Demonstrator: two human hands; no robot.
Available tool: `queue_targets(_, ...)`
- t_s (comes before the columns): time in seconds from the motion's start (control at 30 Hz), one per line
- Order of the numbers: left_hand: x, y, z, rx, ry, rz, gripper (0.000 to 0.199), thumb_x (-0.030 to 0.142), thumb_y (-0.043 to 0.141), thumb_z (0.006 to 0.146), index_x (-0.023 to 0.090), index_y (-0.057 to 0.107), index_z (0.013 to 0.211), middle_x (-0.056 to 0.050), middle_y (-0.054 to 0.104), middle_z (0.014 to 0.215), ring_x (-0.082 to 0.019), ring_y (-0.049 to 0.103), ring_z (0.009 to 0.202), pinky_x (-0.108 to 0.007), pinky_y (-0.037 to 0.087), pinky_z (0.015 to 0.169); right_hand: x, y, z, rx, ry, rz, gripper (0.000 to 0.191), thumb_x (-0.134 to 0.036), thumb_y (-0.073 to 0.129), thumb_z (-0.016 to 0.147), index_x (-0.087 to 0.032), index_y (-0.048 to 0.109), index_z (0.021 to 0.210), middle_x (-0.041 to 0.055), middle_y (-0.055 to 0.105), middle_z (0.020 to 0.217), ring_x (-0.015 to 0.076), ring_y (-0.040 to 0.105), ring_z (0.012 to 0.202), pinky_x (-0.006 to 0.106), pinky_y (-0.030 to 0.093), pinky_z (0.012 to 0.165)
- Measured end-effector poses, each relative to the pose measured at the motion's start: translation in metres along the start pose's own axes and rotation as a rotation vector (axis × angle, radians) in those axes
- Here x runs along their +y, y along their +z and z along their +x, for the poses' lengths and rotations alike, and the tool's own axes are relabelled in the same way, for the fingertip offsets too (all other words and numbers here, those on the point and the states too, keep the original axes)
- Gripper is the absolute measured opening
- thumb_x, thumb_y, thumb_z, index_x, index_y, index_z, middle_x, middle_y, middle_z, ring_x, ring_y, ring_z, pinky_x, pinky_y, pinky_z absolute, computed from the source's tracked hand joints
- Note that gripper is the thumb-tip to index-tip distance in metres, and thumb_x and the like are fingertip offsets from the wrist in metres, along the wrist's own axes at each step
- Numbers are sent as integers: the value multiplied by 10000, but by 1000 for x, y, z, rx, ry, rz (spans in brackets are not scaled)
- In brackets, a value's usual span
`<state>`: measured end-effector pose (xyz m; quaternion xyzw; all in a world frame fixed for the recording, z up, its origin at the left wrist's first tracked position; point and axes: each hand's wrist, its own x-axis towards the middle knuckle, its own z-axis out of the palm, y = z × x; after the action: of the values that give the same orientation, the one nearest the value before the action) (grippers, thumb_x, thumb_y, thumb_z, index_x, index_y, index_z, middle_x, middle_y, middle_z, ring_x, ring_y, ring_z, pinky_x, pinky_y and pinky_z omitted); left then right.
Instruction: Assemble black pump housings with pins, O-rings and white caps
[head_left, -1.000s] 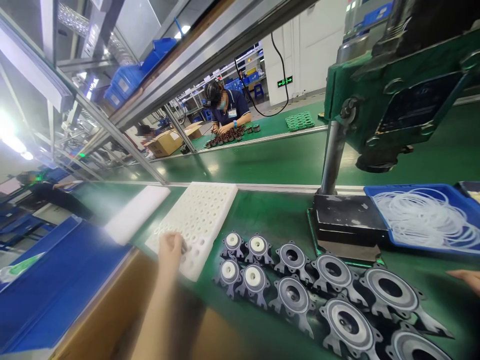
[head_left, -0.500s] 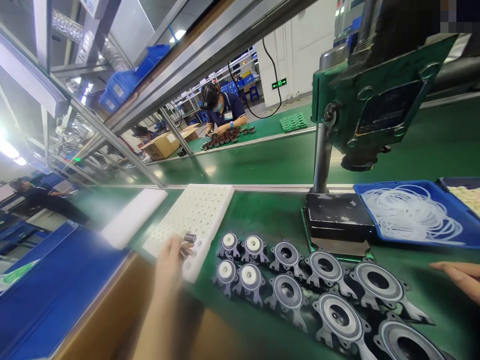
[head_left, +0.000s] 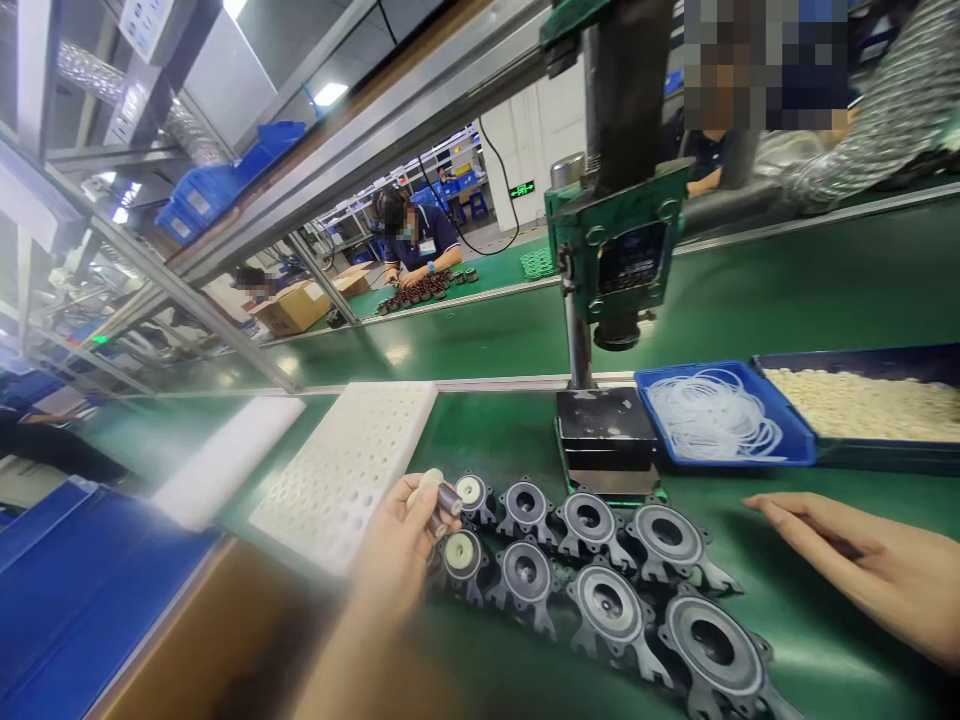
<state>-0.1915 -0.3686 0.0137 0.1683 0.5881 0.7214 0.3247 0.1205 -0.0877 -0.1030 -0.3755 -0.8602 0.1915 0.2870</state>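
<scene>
My left hand (head_left: 396,545) is closed around two short dark cylinders (head_left: 448,498) with pale ends, held at the left end of two rows of black castings. A pale round shape shows by its thumb; I cannot tell whether it is held or lies behind. Two castings beside the hand carry white rings, one in the back row (head_left: 470,491) and one in the front row (head_left: 462,553). Larger castings (head_left: 606,602) to the right show bare round recesses. My right hand (head_left: 862,565) hovers over the green bench at the right, fingers stretched out, holding nothing visible.
A white foam tray with holes (head_left: 352,450) lies left of the castings. Behind them stands a green press (head_left: 615,250) on a black base (head_left: 604,425). Blue bins hold clear tubing rings (head_left: 709,420) and small cream pieces (head_left: 862,400). A co-worker (head_left: 424,240) sits across the bench.
My left hand has moved from above the foam tray to the castings, still holding the cylinders. The view has turned right, bringing more of my right hand and the cream pieces into sight.
</scene>
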Motion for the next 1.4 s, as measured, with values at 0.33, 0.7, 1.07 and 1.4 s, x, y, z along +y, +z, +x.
queue_targets(0.33, -13, 43, -1, -37, 99, 537, 266, 356, 771, 715, 196, 582, 811, 43, 632, 534, -118, 608, 519, -219, 462, 570, -27, -12, 1, -100, -37, 117, 282, -467, 496, 887, -301, 723, 864, -11, 761, 947, 222, 733, 785, 268, 584, 705)
queue_targets(0.7, -34, 41, 20, -143, 411, 955, 135, 362, 667, 815, 239, 630, 855, -32, 684, 916, -211, 656, 847, -310, 495, 738, -34, -18, -2, -171, -23, 116, 294, -395, 447, 964, -252, 704, 944, 13, 755, 974, 210, 716, 825, 262, 541, 715)
queue_targets(1.07, -32, 57, 28, -163, 293, 1026, 141, 371, 652, 834, 233, 619, 829, 27, 649, 738, -102, 522, 458, -236, 445, 500, -33, -15, -2, -149, -81, 133, 318, -402, 414, 968, -241, 686, 947, 11, 755, 948, 198, 713, 776, 288, 542, 676)
queue_targets(1.4, -14, 43, 4, -270, 533, 1167, 228, 370, 651, 843, 286, 724, 1041, -52, 723, 1059, -240, 669, 966, -349, 525, 867, -34, -14, -3, -151, -99, 122, 332, -391, 408, 970, -224, 694, 955, 14, 754, 916, 183, 705, 740, 281, 531, 666)
